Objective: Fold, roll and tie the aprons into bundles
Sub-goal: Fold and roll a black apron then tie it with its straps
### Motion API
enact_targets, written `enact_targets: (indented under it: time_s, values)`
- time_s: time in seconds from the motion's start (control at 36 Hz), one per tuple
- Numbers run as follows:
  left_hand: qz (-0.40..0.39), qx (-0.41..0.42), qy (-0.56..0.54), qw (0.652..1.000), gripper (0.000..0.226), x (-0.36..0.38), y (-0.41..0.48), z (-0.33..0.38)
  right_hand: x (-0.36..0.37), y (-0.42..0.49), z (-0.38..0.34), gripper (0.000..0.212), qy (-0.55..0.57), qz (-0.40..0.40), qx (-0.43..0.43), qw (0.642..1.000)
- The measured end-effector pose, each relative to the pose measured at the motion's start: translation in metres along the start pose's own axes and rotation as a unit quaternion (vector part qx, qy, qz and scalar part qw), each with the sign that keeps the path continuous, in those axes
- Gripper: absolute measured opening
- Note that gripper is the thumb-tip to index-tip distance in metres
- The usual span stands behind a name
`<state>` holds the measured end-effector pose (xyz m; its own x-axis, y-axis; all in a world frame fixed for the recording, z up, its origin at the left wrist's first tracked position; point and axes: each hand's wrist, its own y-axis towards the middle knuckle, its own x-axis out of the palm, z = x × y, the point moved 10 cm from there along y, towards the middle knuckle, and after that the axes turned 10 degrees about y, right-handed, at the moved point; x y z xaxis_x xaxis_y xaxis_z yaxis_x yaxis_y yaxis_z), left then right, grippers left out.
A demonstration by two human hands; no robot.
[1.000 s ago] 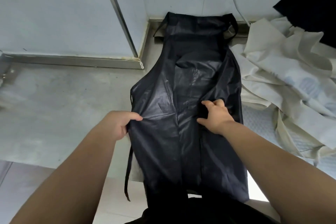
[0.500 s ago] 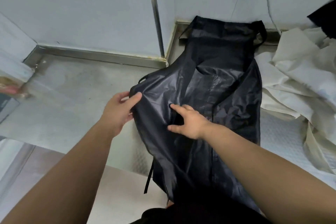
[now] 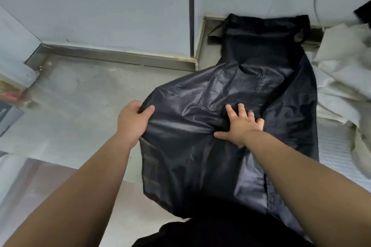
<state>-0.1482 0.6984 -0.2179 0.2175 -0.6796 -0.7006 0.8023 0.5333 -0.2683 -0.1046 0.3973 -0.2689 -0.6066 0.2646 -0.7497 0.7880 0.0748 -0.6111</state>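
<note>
Apron [image 3: 230, 126]: dark, glossy, laid lengthwise on the grey desk [image 3: 80, 106], bib end toward the wall, lower part hanging off the near edge.
Left hand [image 3: 132, 120]: closed, the apron's left edge pinched between thumb and fingers.
Right hand [image 3: 241, 124]: open, fingers spread, pressed flat at mid-width.
Step judged: lengthwise fold; the edge is best carried over the pinned line, then smoothed flat.
Beside: pale cloth [image 3: 341, 86], crumpled, at the right.
</note>
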Motion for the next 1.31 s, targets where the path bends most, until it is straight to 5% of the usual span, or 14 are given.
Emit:
enact_targets:
  time_s: [0.14,0.28,0.5,0.72,0.83,0.94,1.08,1.17,1.25,1.31]
  values:
    - [-0.07,0.0,-0.045,0.997,0.018,0.024,-0.009,0.006,-0.005,-0.014,-0.002,0.098,-0.048,-0.006,-0.039,0.998]
    - [-0.167,-0.018,-0.111,0.98,0.026,0.031,-0.022,0.006,0.015,-0.043,-0.045,0.081,0.027,-0.01,-0.147,0.989]
    - [-0.245,-0.066,0.015,0.967,0.028,0.024,-0.075,-0.043,0.072,-0.073,-0.03,0.112,-0.071,-0.087,-0.123,0.986]
    - [-0.135,-0.007,-0.016,0.991,0.01,-0.012,-0.117,-0.037,0.095,-0.101,-0.036,0.106,-0.143,-0.047,-0.172,0.974]
    - [-0.208,0.028,-0.109,0.972,0.021,-0.002,-0.145,-0.003,0.092,-0.11,-0.037,0.099,0.017,-0.058,-0.181,0.982]
    - [-0.308,0.037,-0.171,0.935,0.042,0.032,-0.171,0.023,0.06,-0.114,-0.022,0.064,0.214,0.002,-0.172,0.961]
    - [-0.355,0.142,0.029,0.924,0.069,0.099,-0.205,0.041,0.04,-0.117,0.025,0.051,0.44,0.007,-0.074,0.895]
    - [-0.381,0.229,0.212,0.871,0.058,0.141,-0.228,0.04,0.028,-0.118,0.045,0.052,0.46,0.04,-0.045,0.886]
    - [-0.418,0.228,0.318,0.82,0.052,0.167,-0.238,0.021,0.02,-0.12,0.066,0.049,0.439,0.064,-0.029,0.896]
    - [-0.377,0.212,0.293,0.853,0.05,0.159,-0.226,0.02,0.018,-0.121,0.072,0.046,0.421,0.069,-0.031,0.904]
